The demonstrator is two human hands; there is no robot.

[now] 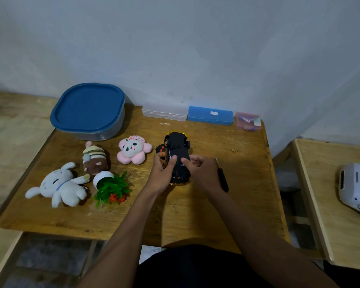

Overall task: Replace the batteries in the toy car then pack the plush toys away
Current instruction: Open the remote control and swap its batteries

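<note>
Both hands, left [161,169] and right [200,169], are gripping the upturned car [178,156] above the table's [195,215] middle, thumbs pressing its underside; slipping thumbs could be dropping it or losing the cover.

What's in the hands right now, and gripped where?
Both hold the toy car, underside up: the left hand grips one side, thumb on the underside; the right hand holds the opposite side, thumb there too.

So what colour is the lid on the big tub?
The lid is blue, sitting on a grey tub; the head view shows it best.
</note>
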